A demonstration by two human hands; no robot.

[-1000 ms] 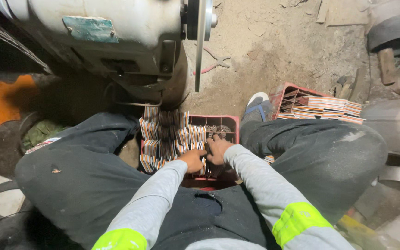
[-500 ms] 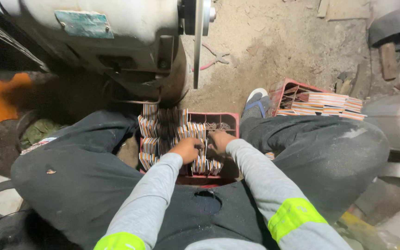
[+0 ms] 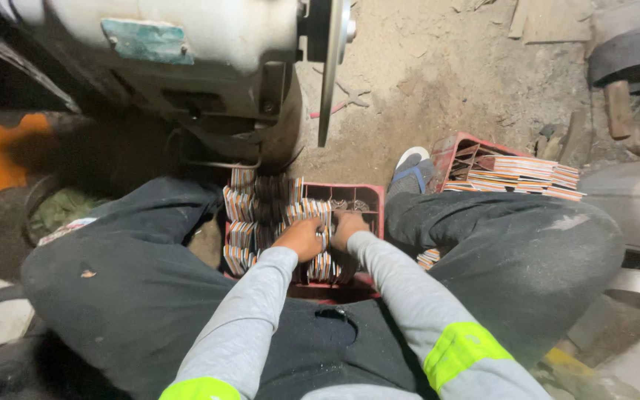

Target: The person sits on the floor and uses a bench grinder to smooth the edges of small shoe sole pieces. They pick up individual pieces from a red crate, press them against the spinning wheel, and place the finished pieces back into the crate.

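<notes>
The red crate (image 3: 368, 194) sits on the ground between the person's knees, full of striped packets (image 3: 250, 222) standing on edge. The left hand (image 3: 301, 238) grips one packet stack (image 3: 321, 231) at the crate's middle — the fingers closed on it. Just beside it, the right hand (image 3: 347, 227) presses on the same stack. Right of the crate stands a second crate (image 3: 459, 154) with flat packets.

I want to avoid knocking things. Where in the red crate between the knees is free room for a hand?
The red crate has open cells at its far right corner, beyond the right hand. The left side is crowded with upright card stacks, and the left hand rests on them.
</notes>
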